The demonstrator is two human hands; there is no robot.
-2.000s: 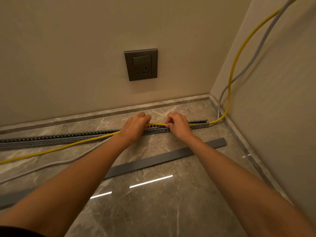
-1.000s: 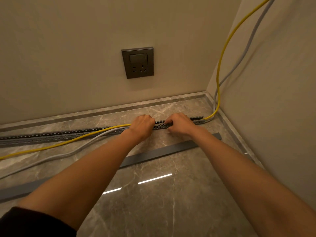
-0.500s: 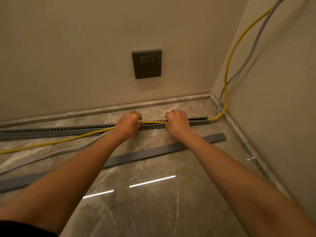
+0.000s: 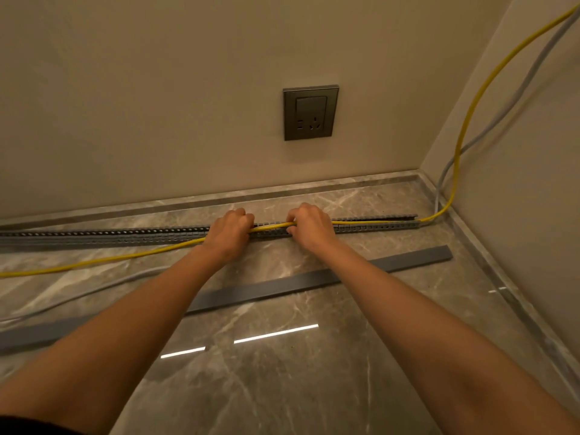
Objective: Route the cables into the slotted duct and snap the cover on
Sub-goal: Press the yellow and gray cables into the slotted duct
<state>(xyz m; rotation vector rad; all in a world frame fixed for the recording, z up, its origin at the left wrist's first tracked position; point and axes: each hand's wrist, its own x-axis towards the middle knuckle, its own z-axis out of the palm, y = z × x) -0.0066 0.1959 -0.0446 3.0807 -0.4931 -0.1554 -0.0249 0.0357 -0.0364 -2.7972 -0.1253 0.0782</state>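
The slotted duct (image 4: 125, 236) runs along the floor (image 4: 282, 387) from nine o'clock to three o'clock. The yellow cable (image 4: 370, 221) lies in its right stretch, leaving it toward eight o'clock past the left hand (image 4: 230, 235). Both the left hand and the right hand (image 4: 310, 226) are curled closed around that cable over the duct. The grey cable (image 4: 94, 291) (mostly outside) trails toward eight o'clock. The cover (image 4: 408, 262) lies loose nearer, apart.
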